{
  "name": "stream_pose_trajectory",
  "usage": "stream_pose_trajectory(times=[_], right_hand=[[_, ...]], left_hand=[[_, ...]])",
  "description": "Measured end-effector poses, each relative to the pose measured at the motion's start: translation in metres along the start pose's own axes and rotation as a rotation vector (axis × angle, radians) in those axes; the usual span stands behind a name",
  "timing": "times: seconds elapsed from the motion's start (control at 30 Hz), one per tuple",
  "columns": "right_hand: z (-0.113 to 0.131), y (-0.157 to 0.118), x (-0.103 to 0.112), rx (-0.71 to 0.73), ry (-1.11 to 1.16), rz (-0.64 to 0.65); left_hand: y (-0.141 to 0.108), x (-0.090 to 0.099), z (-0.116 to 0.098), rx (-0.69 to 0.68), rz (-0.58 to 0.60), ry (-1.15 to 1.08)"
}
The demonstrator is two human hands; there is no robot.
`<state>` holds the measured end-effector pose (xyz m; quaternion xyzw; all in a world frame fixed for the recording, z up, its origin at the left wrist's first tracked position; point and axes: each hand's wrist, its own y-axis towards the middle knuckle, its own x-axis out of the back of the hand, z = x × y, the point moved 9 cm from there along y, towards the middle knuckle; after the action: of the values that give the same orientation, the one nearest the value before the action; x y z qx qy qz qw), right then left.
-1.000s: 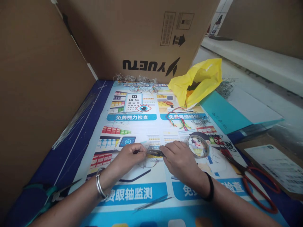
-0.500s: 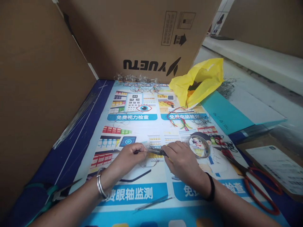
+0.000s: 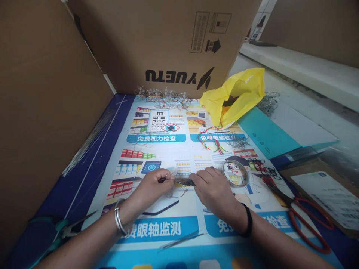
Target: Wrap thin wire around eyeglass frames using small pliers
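My left hand [image 3: 157, 185] is closed, pinching a piece of thin bent wire [image 3: 183, 191] between thumb and fingertips. Loops of that wire hang just right of the fingertips, over the printed poster. My right hand [image 3: 214, 189] wraps round dark pliers [image 3: 189, 182], whose handles are mostly hidden in the palm. The jaws point left and meet the wire close to my left fingertips; their exact grip is too small to make out. Just beyond my right hand lies a roll of clear tape [image 3: 248, 179]. Several straight wires [image 3: 181, 240] lie on the poster nearer to me.
Red-handled scissors [image 3: 298, 213] lie at right, green-handled pliers [image 3: 60, 229] at left. Long wires [image 3: 91, 140] line the left edge. Tangled wire pieces [image 3: 162, 93] sit by the cardboard wall [image 3: 126, 41]. A yellow bag [image 3: 214, 102] with coloured cords [image 3: 215, 146] stands at back right.
My right hand has turned slightly, and the pliers' jaws sit at a different angle, looking narrower and lower. My left hand stays almost still.
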<state>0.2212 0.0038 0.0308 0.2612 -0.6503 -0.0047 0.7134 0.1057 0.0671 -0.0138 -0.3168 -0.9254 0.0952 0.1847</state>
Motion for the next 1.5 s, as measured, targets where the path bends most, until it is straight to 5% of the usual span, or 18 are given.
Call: stream_pose_trajectory(times=[1.5], right_hand=[[-0.002, -0.001, -0.003, -0.025, 0.071, -0.021]], left_hand=[[-0.006, 0.004, -0.013, -0.071, -0.139, -0.015]])
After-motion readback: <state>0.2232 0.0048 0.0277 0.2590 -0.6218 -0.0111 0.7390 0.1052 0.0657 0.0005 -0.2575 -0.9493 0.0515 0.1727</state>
